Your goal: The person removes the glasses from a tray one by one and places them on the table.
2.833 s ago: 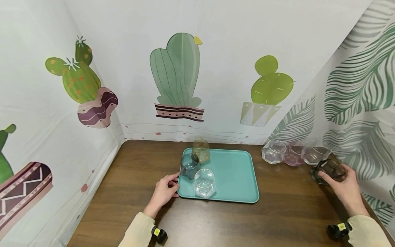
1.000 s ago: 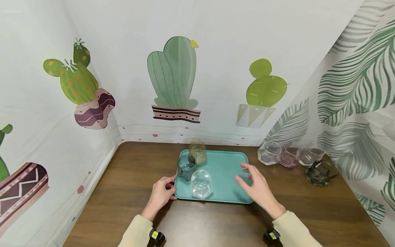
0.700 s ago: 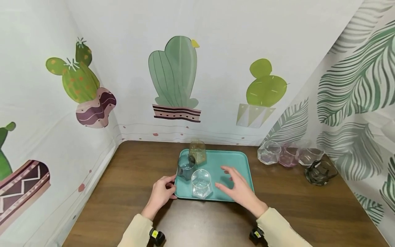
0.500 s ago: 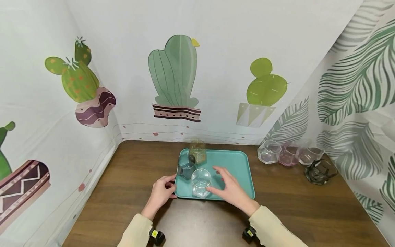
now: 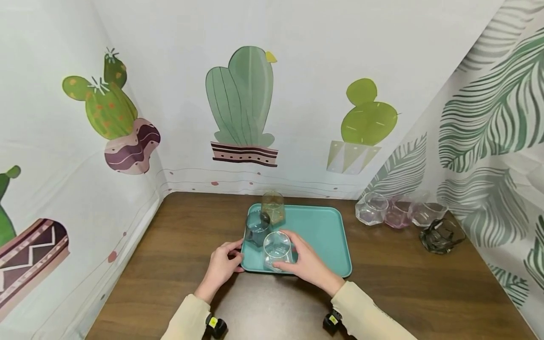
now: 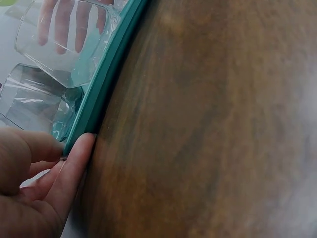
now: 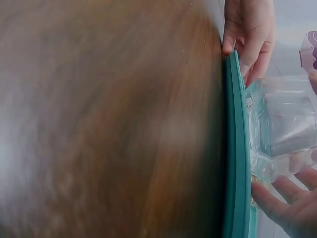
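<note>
My right hand (image 5: 308, 264) is around a clear faceted glass (image 5: 276, 245) on the front left of a teal tray (image 5: 323, 236). The thumb crosses the glass's near side and the other fingers lie along its right and far side; the right wrist view shows fingers (image 7: 270, 201) against its wall. My left hand (image 5: 224, 264) pinches the tray's left front corner, thumb and fingers on the rim (image 6: 99, 94). Beside the clear glass stand a blue-grey glass (image 5: 256, 230) and, farther back, an amber glass (image 5: 273, 207).
On the wooden table (image 5: 395, 283), to the tray's right, a row holds a clear glass (image 5: 369, 210), a pink glass (image 5: 397, 215) and another clear glass (image 5: 427, 215). A dark grey glass (image 5: 437, 237) sits in front of them. Printed cloth (image 5: 306, 108) hangs behind.
My right hand let go of the dark grey glass at the right, came left over the tray and closed around the clear glass. My left hand has stayed at the tray corner.
</note>
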Available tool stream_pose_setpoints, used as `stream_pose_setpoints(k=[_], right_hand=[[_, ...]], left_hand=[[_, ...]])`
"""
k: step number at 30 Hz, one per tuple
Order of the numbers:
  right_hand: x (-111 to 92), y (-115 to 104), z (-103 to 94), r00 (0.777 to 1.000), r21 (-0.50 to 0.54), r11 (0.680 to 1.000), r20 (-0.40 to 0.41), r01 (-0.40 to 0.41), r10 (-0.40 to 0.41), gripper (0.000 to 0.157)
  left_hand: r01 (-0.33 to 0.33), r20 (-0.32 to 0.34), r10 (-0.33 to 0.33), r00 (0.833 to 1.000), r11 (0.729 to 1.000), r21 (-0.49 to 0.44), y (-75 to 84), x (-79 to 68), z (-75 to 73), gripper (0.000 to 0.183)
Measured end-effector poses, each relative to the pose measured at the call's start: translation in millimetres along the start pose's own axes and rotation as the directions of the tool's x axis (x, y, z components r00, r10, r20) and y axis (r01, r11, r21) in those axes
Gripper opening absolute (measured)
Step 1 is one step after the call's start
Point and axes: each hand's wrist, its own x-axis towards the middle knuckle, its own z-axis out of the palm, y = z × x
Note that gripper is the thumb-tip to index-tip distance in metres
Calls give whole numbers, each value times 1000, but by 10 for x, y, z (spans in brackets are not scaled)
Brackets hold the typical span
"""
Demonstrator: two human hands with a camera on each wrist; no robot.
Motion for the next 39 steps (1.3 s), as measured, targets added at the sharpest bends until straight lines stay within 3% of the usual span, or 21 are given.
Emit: stream_pose_setpoints(k=[7, 16, 29, 39], right_hand=[[-21, 18, 4, 1000, 82, 997, -25, -6, 8, 76], [-154, 33, -149, 994, 49, 998, -100, -36, 41, 74], [-406, 92, -537, 972, -40, 997, -227, -70, 59, 75], [-642, 217, -920, 941, -98, 993, -338, -69, 32, 71]], left_hand=[[-7, -5, 7, 1000, 1000, -2, 2, 0, 1, 43], [-8, -4, 8, 1000, 1000, -6, 5, -14, 5, 43], [-10, -9, 10, 1000, 1000, -10, -21, -23, 7, 42], [-17, -15, 17, 1000, 1000, 11, -28, -10, 5, 41]])
